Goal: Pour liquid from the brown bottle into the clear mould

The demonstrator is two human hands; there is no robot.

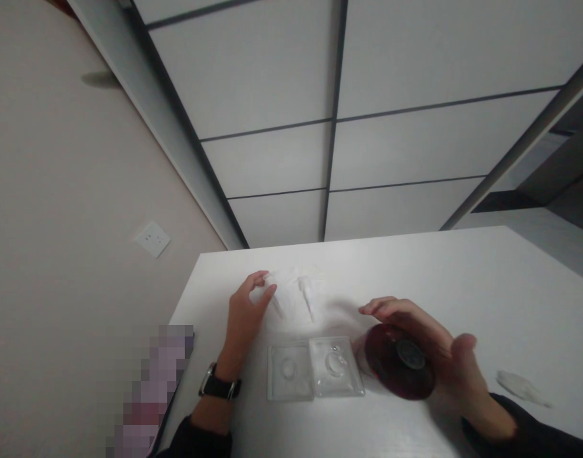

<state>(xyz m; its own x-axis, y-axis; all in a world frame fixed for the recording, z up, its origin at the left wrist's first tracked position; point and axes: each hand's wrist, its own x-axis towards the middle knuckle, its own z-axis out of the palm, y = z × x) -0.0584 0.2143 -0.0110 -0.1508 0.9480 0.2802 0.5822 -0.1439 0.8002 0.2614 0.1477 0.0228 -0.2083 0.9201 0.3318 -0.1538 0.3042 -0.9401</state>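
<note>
Two hands worked on the white table [463, 280]: the left hand [246, 312], a dark watch [219, 385] on its wrist, pinched clear plastic wrapping [295, 289] between thumb and fingertips near the far edge. The right hand [429, 346] curled loosely around a dark red round object [396, 366], fingers half open, just right of an open clear plastic tray [315, 370]. No writing or label could be read anywhere.

On the white worktop [463, 280], the open clear plastic clamshell tray [315, 369] lay in front of the person. Just right of it, the right hand [429, 343] cupped a dark red round bottle [400, 362]. Beyond the tray, the left hand [246, 312] pinched crinkled clear plastic wrap [291, 286].
</note>
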